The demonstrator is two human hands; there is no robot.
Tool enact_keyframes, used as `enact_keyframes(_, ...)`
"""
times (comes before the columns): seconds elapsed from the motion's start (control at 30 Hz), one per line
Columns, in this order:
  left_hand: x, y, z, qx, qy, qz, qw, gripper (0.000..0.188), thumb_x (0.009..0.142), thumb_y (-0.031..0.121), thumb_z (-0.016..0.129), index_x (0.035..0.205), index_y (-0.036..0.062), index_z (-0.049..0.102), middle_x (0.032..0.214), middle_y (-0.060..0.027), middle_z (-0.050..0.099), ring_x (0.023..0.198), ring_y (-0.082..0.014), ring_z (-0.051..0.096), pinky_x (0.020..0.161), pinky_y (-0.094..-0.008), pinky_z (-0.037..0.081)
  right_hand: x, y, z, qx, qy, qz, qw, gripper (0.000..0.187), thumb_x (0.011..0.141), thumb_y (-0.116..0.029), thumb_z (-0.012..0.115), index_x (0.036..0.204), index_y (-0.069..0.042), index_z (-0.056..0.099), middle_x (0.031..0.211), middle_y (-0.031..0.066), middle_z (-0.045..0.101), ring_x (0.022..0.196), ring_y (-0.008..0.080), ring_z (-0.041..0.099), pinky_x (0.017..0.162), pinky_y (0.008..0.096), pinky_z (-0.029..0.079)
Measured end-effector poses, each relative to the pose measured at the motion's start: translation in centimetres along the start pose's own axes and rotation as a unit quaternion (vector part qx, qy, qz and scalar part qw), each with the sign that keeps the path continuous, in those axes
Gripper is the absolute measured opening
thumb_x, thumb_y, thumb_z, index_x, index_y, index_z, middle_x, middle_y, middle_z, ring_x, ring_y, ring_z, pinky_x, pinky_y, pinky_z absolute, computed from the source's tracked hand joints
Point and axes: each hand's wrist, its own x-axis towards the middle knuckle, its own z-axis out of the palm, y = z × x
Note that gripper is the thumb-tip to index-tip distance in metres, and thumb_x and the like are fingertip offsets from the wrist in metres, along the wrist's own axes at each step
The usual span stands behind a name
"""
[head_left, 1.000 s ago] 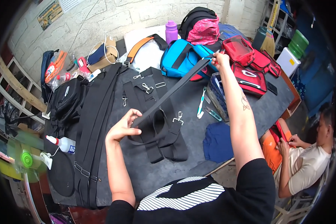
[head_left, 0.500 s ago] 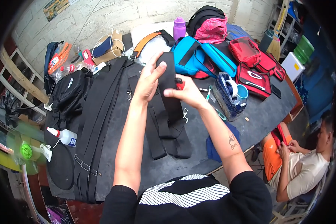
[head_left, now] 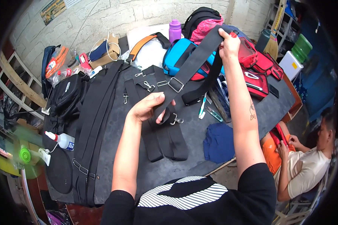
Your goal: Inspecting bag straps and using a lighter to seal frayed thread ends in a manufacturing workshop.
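A wide black webbing strap (head_left: 199, 56) is stretched on a slant above the table. Its lower part is pinched between the thumb and fingers of my left hand (head_left: 146, 107). Higher up and to the right, my right hand (head_left: 229, 47) grips the strap, together with a small red-tipped item (head_left: 233, 34) mostly hidden by the fingers. A metal slide buckle (head_left: 175, 85) sits on the strap between my hands. From my right hand a loop of strap hangs to the tabletop. Under my left hand lie more folded black straps (head_left: 165, 144) with metal swivel hooks (head_left: 149, 87).
Long black straps (head_left: 97, 112), a black bag (head_left: 65, 92) and a spray bottle (head_left: 64, 141) occupy the left. Blue (head_left: 178, 52) and red bags (head_left: 257, 88) lie at the back and right. Navy cloth (head_left: 218, 142) rests near the front edge. A seated person (head_left: 308, 165) handles red material.
My right hand has moved up and right, drawing the strap out slantwise. My left hand has dropped lower. The slide buckle now shows between them.
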Motion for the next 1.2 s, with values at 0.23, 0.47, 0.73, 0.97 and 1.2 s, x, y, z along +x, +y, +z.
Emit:
enact_keyframes(0.23, -3.9, 4.1, -2.2, 0.102, 0.024, -0.059, 0.993, 0.061, 0.077, 0.031, 0.073, 0.117, -0.0016, 0.041, 0.093, -0.0087, 0.061, 0.071, -0.0147, 0.063, 0.059, -0.0274, 0.054, 2.1, -1.3, -2.7, -0.035, 0.048, -0.088, 0.994, 0.013, 0.075, 0.005, 0.065, 0.074, -0.005, 0.058, 0.061, 0.0005, 0.057, 0.037, 0.0089, 0.044, 0.034, 0.0216, 0.033)
enact_keyframes(0.47, -6.5, 2.6, -3.4, 0.276, -0.091, -0.096, 0.952, 0.026, 0.075, 0.015, 0.073, 0.078, -0.001, 0.053, 0.082, -0.0009, 0.05, 0.086, -0.0115, 0.048, 0.085, -0.028, 0.035, 2.7, -2.0, -2.5, -0.001, -0.013, -0.025, 1.0, 0.013, 0.076, 0.002, 0.065, 0.07, -0.005, 0.056, 0.06, 0.0005, 0.055, 0.037, 0.0084, 0.043, 0.034, 0.0222, 0.031)
enact_keyframes(0.73, 1.4, 0.5, 1.1, 0.215, 0.271, 0.139, 0.928, 0.059, 0.085, 0.035, 0.061, 0.133, 0.0056, 0.041, 0.127, -0.0121, 0.05, 0.124, -0.0224, 0.041, 0.101, -0.036, 0.032, -7.3, -1.7, 5.7, -0.013, -0.156, 0.054, 0.986, 0.013, 0.08, -0.006, 0.065, 0.074, -0.011, 0.055, 0.061, -0.0038, 0.053, 0.041, 0.004, 0.042, 0.036, 0.0177, 0.031)
enact_keyframes(0.97, 8.9, -4.0, 4.4, 0.37, 0.388, 0.124, 0.835, 0.098, 0.071, 0.037, 0.076, 0.142, 0.0029, 0.018, 0.12, -0.02, 0.048, 0.112, -0.0247, 0.049, 0.094, -0.0369, 0.04, -5.8, 1.7, 6.7, 0.03, -0.085, 0.049, 0.995, 0.029, 0.078, 0.005, 0.057, 0.097, 0.0, 0.036, 0.074, 0.0103, 0.054, 0.044, 0.017, 0.052, 0.038, 0.0294, 0.046)
enact_keyframes(1.2, 10.7, -4.9, 3.2, -0.144, 0.148, -0.003, 0.979, 0.059, 0.093, 0.046, 0.034, 0.119, -0.0038, 0.05, 0.083, -0.0124, 0.063, 0.069, -0.018, 0.061, 0.06, -0.0278, 0.047, -2.3, 8.1, -1.9, -0.109, -0.117, 0.138, 0.977, 0.019, 0.089, -0.014, 0.055, 0.09, 0.002, 0.046, 0.063, 0.0089, 0.054, 0.06, 0.0248, 0.066, 0.045, 0.0319, 0.052)
